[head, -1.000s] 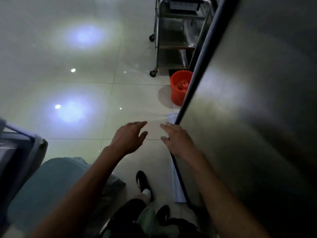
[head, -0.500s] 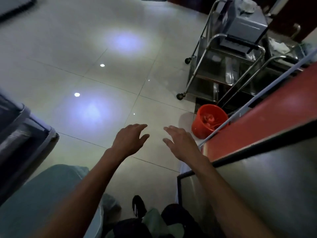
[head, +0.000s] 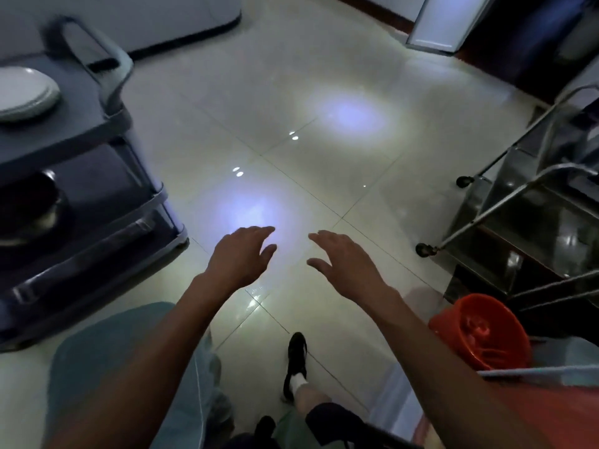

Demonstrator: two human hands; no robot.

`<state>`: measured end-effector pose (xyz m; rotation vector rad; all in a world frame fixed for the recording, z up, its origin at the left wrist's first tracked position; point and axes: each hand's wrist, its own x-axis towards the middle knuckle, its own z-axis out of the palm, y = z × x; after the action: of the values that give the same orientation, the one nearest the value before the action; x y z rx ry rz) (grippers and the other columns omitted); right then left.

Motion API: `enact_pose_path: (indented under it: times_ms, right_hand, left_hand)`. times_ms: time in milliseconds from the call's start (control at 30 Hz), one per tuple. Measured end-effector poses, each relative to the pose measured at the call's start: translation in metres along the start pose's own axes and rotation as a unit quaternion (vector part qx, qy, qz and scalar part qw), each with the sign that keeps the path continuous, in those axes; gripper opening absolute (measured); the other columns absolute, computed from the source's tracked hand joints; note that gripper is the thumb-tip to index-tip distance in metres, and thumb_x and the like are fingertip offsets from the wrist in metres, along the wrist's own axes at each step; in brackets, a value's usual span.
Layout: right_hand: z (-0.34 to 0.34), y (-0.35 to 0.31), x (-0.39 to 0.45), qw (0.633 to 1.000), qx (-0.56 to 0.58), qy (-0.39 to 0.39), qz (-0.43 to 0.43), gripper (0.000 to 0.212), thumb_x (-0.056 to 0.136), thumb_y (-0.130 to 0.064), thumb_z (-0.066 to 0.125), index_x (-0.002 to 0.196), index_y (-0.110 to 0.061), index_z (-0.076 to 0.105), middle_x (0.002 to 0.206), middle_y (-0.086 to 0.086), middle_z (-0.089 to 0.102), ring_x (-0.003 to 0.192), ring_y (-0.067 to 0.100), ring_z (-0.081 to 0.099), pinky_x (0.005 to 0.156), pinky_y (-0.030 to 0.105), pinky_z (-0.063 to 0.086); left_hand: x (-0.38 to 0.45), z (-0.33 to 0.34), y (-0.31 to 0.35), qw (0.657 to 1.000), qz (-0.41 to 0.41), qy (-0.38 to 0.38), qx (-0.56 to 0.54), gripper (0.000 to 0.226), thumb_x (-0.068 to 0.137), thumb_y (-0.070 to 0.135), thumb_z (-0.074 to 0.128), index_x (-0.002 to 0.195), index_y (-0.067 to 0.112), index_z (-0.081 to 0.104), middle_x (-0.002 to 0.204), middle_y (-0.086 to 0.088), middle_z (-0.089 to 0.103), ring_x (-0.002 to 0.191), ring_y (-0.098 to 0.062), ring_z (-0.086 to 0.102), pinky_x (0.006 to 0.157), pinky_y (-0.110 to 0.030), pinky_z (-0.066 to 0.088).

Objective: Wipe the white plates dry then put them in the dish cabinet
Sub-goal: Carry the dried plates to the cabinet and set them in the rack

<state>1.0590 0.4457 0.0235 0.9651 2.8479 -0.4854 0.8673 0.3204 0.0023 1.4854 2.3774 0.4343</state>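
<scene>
A small stack of white plates (head: 27,92) lies on the top shelf of a grey plastic cart (head: 97,124) at the far left. My left hand (head: 241,257) and my right hand (head: 346,264) hover side by side over the tiled floor in the middle, palms down, fingers spread and empty. Both hands are well to the right of the plates and touch nothing. No wiping cloth shows in either hand.
A dark bowl (head: 29,202) sits on the cart's lower shelf. A steel trolley on wheels (head: 518,222) stands at the right, an orange bucket (head: 483,332) below it by a red-topped counter (head: 544,413). A teal cloth (head: 107,367) lies at lower left.
The view has swung left, away from the steel cabinet side toward the open floor and the grey cart with plates. Both hands stay open and empty, held out in front.
</scene>
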Motion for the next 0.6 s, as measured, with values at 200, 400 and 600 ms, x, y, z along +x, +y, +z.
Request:
enact_pose_path:
  times_ms: [200, 400, 600]
  right_hand:
    - [-0.03, 0.004, 0.108, 0.996, -0.007, 0.003, -0.086, 0.052, 0.104, -0.041, 0.049, 0.153, -0.027, 0.038, 0.157, -0.003, 0.039, 0.139, 0.023, 0.04, 0.11, 0.039, 0.034]
    - [-0.042, -0.015, 0.207, 0.986, 0.02, -0.015, -0.166, 0.05, 0.104, -0.033, 0.051, 0.152, -0.025, 0.04, 0.155, -0.001, 0.043, 0.137, 0.026, 0.043, 0.107, 0.04, 0.038]
    - [-0.034, -0.056, 0.288, 0.969, 0.08, -0.066, -0.222, 0.049, 0.103, -0.033, 0.053, 0.151, -0.026, 0.042, 0.155, -0.002, 0.044, 0.139, 0.021, 0.042, 0.111, 0.033, 0.034]
  left_hand:
    - [0.065, -0.03, -0.031, 0.995, -0.092, 0.029, 0.01, 0.047, 0.103, 0.045, 0.043, 0.148, 0.031, 0.043, 0.146, 0.004, 0.053, 0.131, -0.021, 0.049, 0.103, -0.039, 0.04]
    - [0.096, -0.06, -0.066, 0.972, -0.213, 0.085, -0.044, 0.043, 0.102, 0.043, 0.047, 0.142, 0.028, 0.05, 0.135, -0.001, 0.062, 0.121, -0.025, 0.058, 0.102, -0.042, 0.047]
    - [0.105, -0.083, -0.116, 0.944, -0.295, 0.137, -0.055, 0.039, 0.1, 0.039, 0.051, 0.135, 0.025, 0.058, 0.131, -0.001, 0.065, 0.118, -0.025, 0.059, 0.097, -0.039, 0.047]
